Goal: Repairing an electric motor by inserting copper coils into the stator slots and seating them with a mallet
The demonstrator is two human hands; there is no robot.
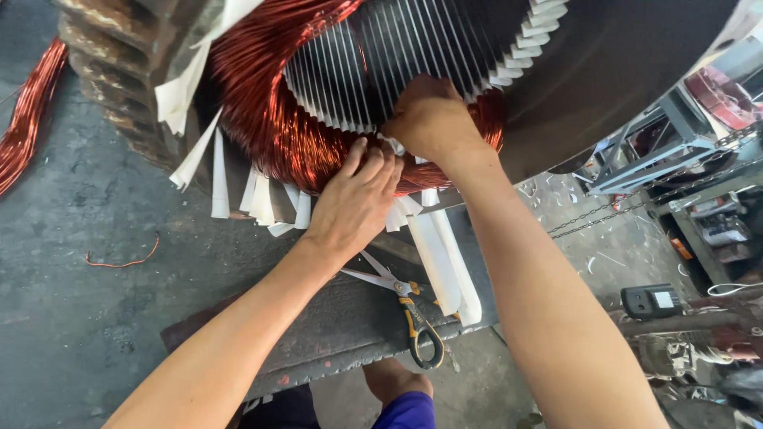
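Workshop floor, grey, at 9 o'clock. I log: stator (556,71) at 12; left grip (356,199) pressing copper winding (270,119), fingers flat; right grip (429,119) clenched on winding; scissors (405,306) on desk (318,326) at 6.

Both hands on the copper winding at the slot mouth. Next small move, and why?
Probably press the bundle down with the left hand while the right hand works the strands into the slot. Both hands already bear on the copper winding at the stator core, white insulation strips stick out beneath, and the scissors lie unused on the board.
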